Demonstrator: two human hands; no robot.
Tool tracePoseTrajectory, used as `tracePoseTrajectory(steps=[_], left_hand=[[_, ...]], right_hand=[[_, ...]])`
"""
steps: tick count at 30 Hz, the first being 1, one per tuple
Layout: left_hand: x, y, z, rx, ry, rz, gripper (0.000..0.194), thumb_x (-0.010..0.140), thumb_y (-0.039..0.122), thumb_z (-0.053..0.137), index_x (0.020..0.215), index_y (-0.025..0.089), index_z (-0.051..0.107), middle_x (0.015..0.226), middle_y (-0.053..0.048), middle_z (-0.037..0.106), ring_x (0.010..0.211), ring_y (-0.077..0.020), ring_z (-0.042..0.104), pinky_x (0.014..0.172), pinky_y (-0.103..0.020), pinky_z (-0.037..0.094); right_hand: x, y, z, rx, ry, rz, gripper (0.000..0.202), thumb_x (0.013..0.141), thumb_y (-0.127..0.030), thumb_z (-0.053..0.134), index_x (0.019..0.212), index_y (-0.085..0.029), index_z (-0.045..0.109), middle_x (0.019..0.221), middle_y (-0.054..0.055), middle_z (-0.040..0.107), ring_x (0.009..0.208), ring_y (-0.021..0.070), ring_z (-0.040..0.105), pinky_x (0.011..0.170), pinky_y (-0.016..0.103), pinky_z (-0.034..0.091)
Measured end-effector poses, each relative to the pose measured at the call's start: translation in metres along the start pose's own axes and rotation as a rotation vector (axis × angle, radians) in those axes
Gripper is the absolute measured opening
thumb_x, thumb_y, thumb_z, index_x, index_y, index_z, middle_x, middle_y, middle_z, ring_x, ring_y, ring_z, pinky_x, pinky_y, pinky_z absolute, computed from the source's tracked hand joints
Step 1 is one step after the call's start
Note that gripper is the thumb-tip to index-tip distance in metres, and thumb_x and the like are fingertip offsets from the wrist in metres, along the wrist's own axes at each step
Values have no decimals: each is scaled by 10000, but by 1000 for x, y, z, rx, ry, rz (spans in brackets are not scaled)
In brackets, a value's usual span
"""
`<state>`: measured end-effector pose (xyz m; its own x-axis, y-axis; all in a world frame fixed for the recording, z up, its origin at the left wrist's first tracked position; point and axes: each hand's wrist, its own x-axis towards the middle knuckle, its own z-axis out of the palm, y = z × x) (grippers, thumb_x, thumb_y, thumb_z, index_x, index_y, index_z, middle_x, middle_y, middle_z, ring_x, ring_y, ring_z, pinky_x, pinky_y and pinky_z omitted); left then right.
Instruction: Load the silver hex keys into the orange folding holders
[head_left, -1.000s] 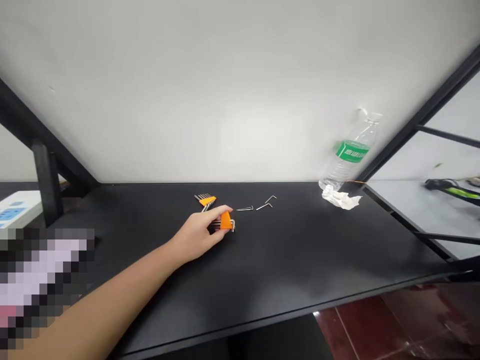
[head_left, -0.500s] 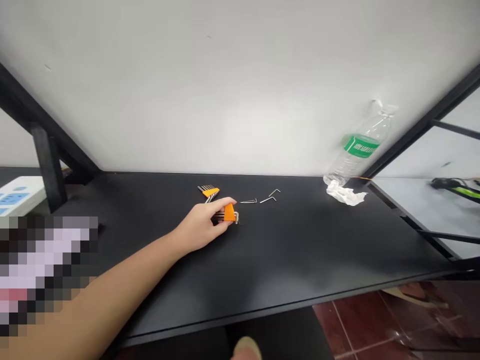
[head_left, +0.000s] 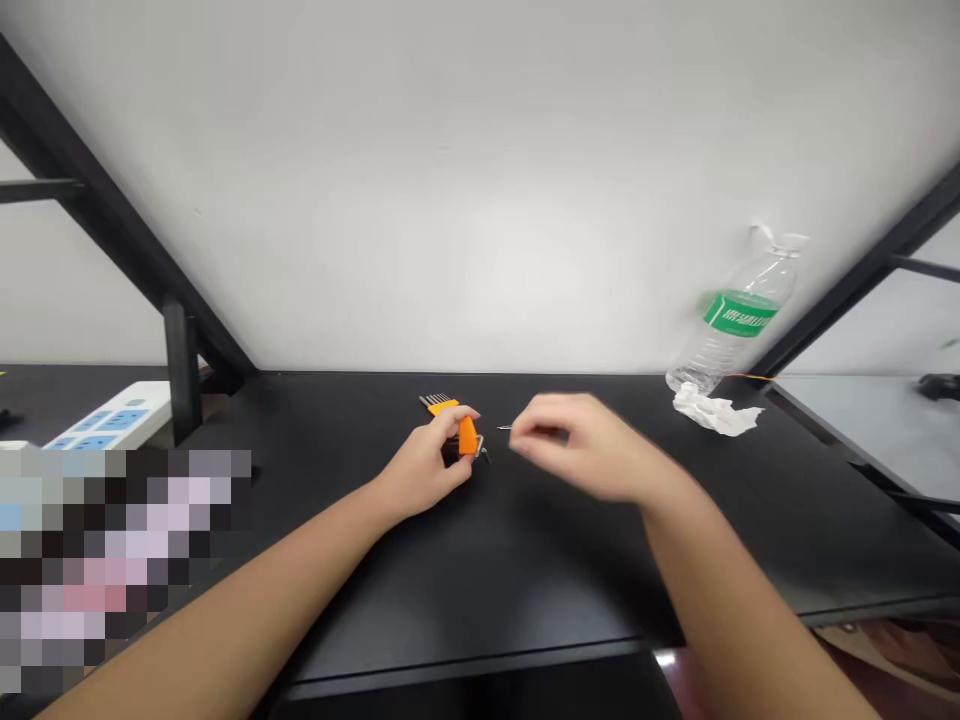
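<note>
- The black surface [head_left: 480, 590] is stretching out in front of me, its front edge running below my forearms.
- My left hand [head_left: 420, 470] is gripping an orange hex-key holder [head_left: 468, 436] between thumb and fingers, near the middle of the surface; bent metal hex keys [head_left: 482, 445] are sticking out of its right side.
- My right hand [head_left: 592, 450] is hovering to the right, blurred, its fingers curling toward the thumb; I cannot tell whether they are pinching anything.
- A thin metal shaft [head_left: 504, 428] is showing just left of my right fingertips, between my two hands.
- On the left, a white power strip with blue socket panels [head_left: 112, 425] is lying beyond the slanting black frame [head_left: 127, 230].
- A second orange hex-key holder [head_left: 441, 406] is lying just behind my left hand, its row of shafts pointing back and left.
- At the far right, a crumpled white tissue [head_left: 716, 411] is resting in front of a clear green-labelled plastic bottle [head_left: 739, 315].
- Behind everything, the pale wall [head_left: 480, 200] is rising.
</note>
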<state>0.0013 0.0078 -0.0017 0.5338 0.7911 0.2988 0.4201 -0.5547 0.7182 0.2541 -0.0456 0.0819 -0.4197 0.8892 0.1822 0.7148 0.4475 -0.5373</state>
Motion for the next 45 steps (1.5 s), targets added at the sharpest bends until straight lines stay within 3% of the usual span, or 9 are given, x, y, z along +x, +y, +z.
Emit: tracePoseTrajectory(steps=[4,6,9,14,21,29,32,41,45], left_hand=[[-2,3,0,-46,13,-8,436,830,160,567,1239,235,435,834,21,596,767,-145,589,772,-294,514],[-4,5,-1,-72,4,-18,421,821,157,570,1211,238,432,814,29,569,742,-141,566,740,-285,505],[-7,9,-2,-97,-14,-41,404,827,165,575,1198,243,436,822,26,582,741,-143,570,729,-287,503],[-9,7,-2,-83,13,-73,358,848,192,588,1188,247,491,860,18,636,767,-149,623,745,-298,519],[-11,6,-1,25,42,-51,380,822,213,642,1199,239,604,926,7,701,792,-155,669,751,-294,551],[-12,11,1,61,18,-3,342,832,217,629,1173,229,614,895,16,688,760,-133,647,730,-261,544],[-12,14,2,78,-15,34,281,853,222,602,1133,227,625,871,19,667,723,-120,617,708,-248,530],[-12,11,1,89,7,36,386,825,204,623,1211,219,609,893,11,691,719,-122,623,707,-250,519],[-10,18,-1,89,-53,57,290,803,161,612,1085,225,642,845,27,657,694,-112,575,677,-234,480]], right_hand=[[28,54,7,-422,-51,205,252,898,-117,543,1034,-198,740,1115,100,645,1001,209,606,834,300,439],[33,72,17,-518,-114,205,247,906,-117,520,1020,-198,724,1106,106,627,1036,226,586,793,296,422],[30,83,28,-527,-219,268,179,901,-127,497,905,-174,670,1012,95,612,797,180,576,645,288,376],[24,72,28,-470,-264,292,86,769,-114,574,720,-182,555,867,50,604,618,128,491,555,271,319],[23,28,35,141,-121,-26,94,819,-148,526,864,-230,540,682,-59,560,594,106,463,596,236,380],[23,15,45,222,-152,-92,95,872,-163,516,860,-219,592,683,-51,566,597,101,460,578,235,368],[22,15,46,201,-162,-80,107,872,-160,512,856,-217,602,662,-52,561,585,102,449,570,239,355],[20,21,45,299,-158,9,113,888,-199,518,864,-219,627,666,-52,564,580,104,449,566,241,358],[23,21,50,313,-137,-11,133,915,-237,527,865,-223,650,694,-43,600,602,108,484,581,241,373]])
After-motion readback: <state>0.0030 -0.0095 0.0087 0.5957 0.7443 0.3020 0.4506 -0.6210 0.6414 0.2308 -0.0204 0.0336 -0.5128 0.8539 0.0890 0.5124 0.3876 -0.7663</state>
